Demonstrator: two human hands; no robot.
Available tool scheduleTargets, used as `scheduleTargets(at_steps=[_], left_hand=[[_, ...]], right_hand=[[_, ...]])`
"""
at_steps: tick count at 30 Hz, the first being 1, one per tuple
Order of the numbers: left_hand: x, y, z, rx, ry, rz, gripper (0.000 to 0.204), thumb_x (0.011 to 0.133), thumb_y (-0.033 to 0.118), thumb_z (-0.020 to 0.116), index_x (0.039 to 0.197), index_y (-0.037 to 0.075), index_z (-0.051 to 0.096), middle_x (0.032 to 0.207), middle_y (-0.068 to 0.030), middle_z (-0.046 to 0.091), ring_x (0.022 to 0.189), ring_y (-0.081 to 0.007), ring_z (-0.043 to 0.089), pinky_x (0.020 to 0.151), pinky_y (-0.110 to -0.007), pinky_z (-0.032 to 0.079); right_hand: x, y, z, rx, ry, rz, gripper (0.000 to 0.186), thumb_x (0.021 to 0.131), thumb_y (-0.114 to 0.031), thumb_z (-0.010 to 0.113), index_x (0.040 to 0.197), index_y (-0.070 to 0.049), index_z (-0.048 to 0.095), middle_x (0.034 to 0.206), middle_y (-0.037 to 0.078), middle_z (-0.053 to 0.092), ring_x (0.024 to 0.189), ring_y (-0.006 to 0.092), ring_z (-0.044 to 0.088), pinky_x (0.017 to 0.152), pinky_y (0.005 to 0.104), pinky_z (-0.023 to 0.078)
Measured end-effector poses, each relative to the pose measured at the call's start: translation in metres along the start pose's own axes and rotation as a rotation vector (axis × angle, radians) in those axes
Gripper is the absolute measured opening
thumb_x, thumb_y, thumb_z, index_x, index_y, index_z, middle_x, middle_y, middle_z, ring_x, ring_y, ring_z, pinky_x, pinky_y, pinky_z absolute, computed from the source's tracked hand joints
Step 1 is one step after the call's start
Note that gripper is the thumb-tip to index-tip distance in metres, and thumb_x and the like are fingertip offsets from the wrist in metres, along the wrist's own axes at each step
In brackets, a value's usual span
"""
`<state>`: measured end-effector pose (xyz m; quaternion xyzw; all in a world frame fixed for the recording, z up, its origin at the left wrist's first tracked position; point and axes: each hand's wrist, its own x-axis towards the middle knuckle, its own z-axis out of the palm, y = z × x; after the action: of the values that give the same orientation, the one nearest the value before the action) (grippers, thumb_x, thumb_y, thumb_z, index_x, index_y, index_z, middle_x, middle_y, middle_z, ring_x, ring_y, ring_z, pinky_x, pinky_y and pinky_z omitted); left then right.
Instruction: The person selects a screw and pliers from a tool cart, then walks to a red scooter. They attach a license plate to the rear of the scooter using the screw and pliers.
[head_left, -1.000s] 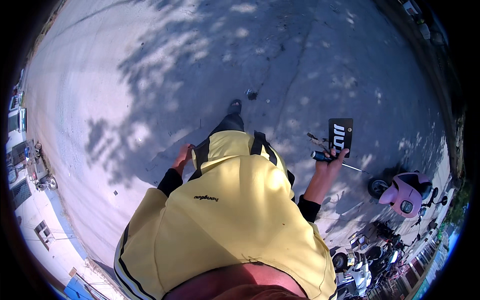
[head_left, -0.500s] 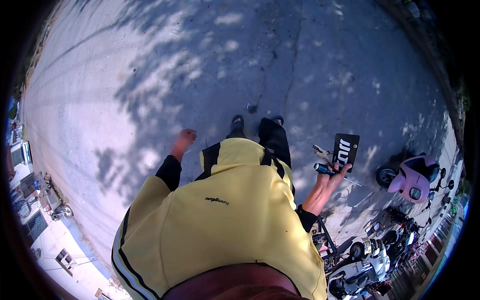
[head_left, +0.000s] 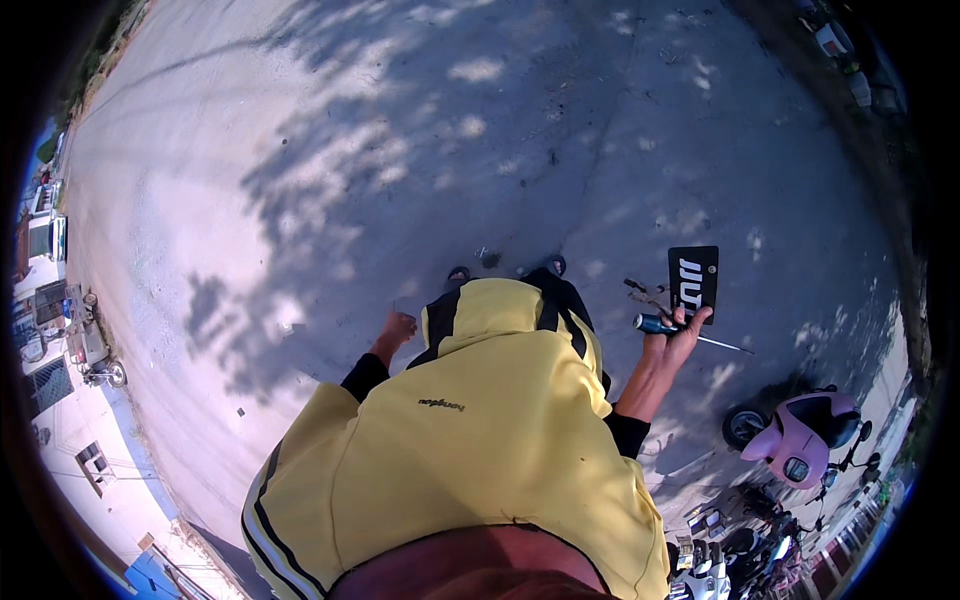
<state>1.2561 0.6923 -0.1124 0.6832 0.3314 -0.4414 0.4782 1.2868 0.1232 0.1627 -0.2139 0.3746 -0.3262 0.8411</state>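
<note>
In the head view, a white tub-like container (head_left: 832,40) stood at the far edge toward two o'clock, too small and dim for its contents to be made out. Close to nine o'clock, a greyish vehicle (head_left: 88,340) was parked by a pale building (head_left: 70,415); whatever it carried could not be told.

The right hand (head_left: 682,332), just past three o'clock from the middle, gripped a screwdriver (head_left: 652,323) and a plate (head_left: 693,280) together. The screwdriver had a dark blue handle and a thin, pale metal shaft pointing toward four o'clock. The plate was black and rectangular, with rounded corners, bold white lettering and a small round mark near its top corner — the fingers and thumb covered part of its lower end. A narrow brownish piece (head_left: 645,291), too small to name, showed beside the plate on its nine o'clock side.

The left hand (head_left: 400,325) hung between eight and nine o'clock, beside the yellow top (head_left: 510,440). Its fingers looked bent — whether they held anything could not be told.

Toward four o'clock stood a pink scooter (head_left: 790,445), well apart from the right hand.
</note>
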Motion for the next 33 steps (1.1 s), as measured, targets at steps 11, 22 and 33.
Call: scheduleTargets(at_steps=[11, 22, 33], left_hand=[[0.053, 0.036, 0.137, 0.687, 0.050, 0.744, 0.026, 0.085, 0.028, 0.067, 0.083, 0.002, 0.071, 0.073, -0.0119, 0.069, 0.063, -0.0253, 0.066, 0.057, -0.041, 0.052], [0.083, 0.220, 0.150, 1.078, -0.141, 0.313, 0.018, 0.084, 0.021, 0.069, 0.080, 0.004, 0.074, 0.072, -0.0113, 0.071, 0.062, -0.0226, 0.069, 0.062, -0.038, 0.056], [0.151, 0.441, 0.258, 1.524, -0.264, 0.944, 0.014, 0.075, 0.021, 0.069, 0.069, 0.008, 0.071, 0.072, -0.0158, 0.067, 0.073, -0.0382, 0.066, 0.063, -0.048, 0.049]], right_hand=[[0.088, -0.096, 0.016, -0.033, 0.059, -0.131, 0.036, 0.101, -0.042, 0.059, 0.122, -0.013, 0.060, 0.105, 0.003, 0.067, 0.056, 0.0046, 0.052, 0.042, 0.0174, 0.039], [0.077, -0.137, -0.073, 0.183, 0.372, -0.266, 0.038, 0.100, -0.044, 0.059, 0.118, -0.010, 0.060, 0.081, -0.001, 0.060, 0.055, 0.0040, 0.046, 0.042, 0.0173, 0.035], [0.107, -0.157, -0.064, 0.323, 0.653, -0.457, 0.040, 0.100, -0.047, 0.057, 0.116, -0.010, 0.059, 0.065, -0.003, 0.048, 0.051, 0.0048, 0.041, 0.043, 0.0180, 0.033]])
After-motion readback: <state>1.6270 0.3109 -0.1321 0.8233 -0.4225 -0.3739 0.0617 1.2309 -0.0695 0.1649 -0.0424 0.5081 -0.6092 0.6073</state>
